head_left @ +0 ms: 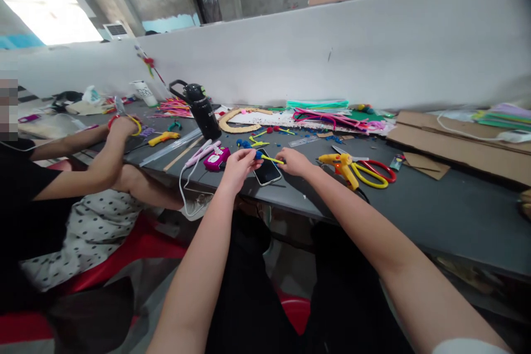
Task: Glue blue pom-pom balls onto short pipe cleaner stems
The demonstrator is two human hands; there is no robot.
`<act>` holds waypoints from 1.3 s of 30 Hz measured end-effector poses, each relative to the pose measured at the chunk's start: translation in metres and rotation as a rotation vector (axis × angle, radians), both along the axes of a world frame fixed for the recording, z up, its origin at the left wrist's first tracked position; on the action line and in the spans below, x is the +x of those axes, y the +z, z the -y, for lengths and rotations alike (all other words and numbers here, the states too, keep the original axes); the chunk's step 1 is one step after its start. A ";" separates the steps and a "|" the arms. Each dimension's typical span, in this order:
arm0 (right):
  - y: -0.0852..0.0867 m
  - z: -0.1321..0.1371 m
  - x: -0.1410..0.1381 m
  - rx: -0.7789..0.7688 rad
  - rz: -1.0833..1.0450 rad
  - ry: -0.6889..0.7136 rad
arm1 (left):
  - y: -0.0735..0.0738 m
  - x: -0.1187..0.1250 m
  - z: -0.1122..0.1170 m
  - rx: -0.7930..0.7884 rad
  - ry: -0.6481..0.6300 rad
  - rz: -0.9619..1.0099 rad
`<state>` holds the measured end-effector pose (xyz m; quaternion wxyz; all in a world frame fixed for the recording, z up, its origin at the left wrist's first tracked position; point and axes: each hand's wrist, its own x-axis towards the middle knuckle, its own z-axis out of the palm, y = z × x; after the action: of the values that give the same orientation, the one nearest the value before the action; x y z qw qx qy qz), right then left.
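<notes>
Both my hands hold a thin yellow pipe cleaner (272, 159) just above a black phone (267, 172) lying on the grey table (435, 204). My left hand (239, 166) pinches its left end, where a small blue piece (259, 155) sits. My right hand (293, 161) is closed on the right end. A yellow glue gun (343, 166) lies right of my right hand, beside red and yellow scissors (373, 172).
A black bottle (202, 109), a pink box (216, 158), loose pipe cleaners (332, 118) and cardboard sheets (456, 141) lie on the table. A white wall (373, 44) runs behind. A person on my left (103, 166) works at the table on a red seat.
</notes>
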<state>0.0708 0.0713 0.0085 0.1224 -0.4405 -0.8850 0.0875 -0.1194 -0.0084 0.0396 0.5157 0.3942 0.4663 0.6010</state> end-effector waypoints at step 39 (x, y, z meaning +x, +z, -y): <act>-0.002 0.001 0.040 -0.069 -0.468 0.031 | 0.001 0.012 -0.011 0.017 -0.118 -0.023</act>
<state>0.1108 0.0700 0.0067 0.3079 -0.3987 -0.8355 0.2196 -0.1070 0.0022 0.0408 0.5414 0.4324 0.4431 0.5688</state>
